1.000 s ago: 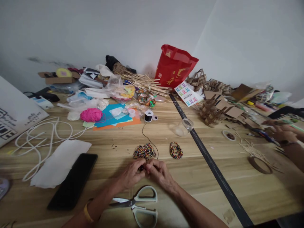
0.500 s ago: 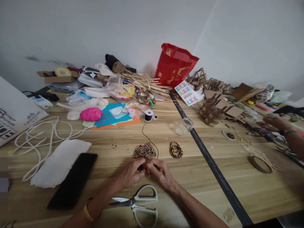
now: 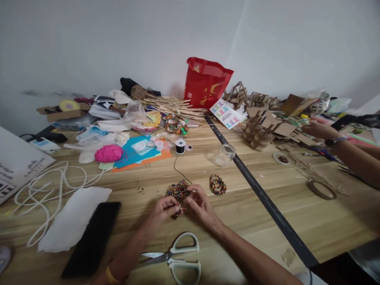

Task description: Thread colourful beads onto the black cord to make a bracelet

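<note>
My left hand [image 3: 162,209] and my right hand [image 3: 201,206] meet fingertip to fingertip just in front of a pile of small multicoloured beads [image 3: 177,190] on the wooden table [image 3: 225,217]. Both pinch a short beaded string [image 3: 179,210] between them. A thin black cord [image 3: 178,171] runs from the hands back to a black thread spool [image 3: 179,146]. A finished coil of beads [image 3: 217,185] lies to the right of the pile. White-handled scissors [image 3: 173,256] lie shut on the table close under my wrists.
A black phone [image 3: 89,237] and white paper [image 3: 74,217] lie at the left, beside a looped white cord [image 3: 44,190]. A clear jar [image 3: 224,154], pink yarn [image 3: 108,153], a red bag [image 3: 204,83] and craft clutter fill the back. Another person's arm [image 3: 347,148] reaches in at the right.
My hands have moved up against the bead pile, still pinching the string. The view has shifted slightly. The other person's hand at the right has reached further onto the table.
</note>
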The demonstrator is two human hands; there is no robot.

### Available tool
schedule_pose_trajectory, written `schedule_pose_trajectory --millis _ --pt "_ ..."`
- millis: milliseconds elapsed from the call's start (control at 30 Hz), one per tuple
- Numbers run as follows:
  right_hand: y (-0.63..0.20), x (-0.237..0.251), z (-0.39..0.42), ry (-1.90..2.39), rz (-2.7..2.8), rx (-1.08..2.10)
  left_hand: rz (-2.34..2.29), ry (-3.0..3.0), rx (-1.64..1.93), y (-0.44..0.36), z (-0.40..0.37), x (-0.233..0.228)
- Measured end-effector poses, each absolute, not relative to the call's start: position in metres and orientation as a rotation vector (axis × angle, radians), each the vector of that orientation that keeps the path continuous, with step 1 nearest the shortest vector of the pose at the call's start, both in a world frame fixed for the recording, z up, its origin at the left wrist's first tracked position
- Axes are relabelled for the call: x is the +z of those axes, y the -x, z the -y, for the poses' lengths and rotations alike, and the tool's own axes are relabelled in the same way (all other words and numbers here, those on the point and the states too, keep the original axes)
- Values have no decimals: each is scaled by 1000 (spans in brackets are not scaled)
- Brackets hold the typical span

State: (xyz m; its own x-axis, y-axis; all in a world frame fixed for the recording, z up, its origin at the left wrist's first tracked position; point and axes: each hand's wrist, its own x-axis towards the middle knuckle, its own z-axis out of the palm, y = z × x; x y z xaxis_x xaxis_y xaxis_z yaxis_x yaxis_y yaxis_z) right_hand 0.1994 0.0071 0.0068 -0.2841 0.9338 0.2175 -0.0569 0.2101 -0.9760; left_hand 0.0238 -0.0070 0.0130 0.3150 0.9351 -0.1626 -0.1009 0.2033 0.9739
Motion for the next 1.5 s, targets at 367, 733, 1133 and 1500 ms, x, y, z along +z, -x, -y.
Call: schedule_pose_trajectory --millis 367,733,1133,1500 --pt "-200 9 3 654 2080 648 -1006 -992 1054 -25 9 17" --pt "-202 2 -1 701 2155 529 -1093 -1071 997 -23 5 8" --pt "-199 2 0 696 2125 683 -1135 -1180 1011 -27 8 9" --pt "-194 8 4 689 2144 800 -1130 -1218 1024 -26 8 9"
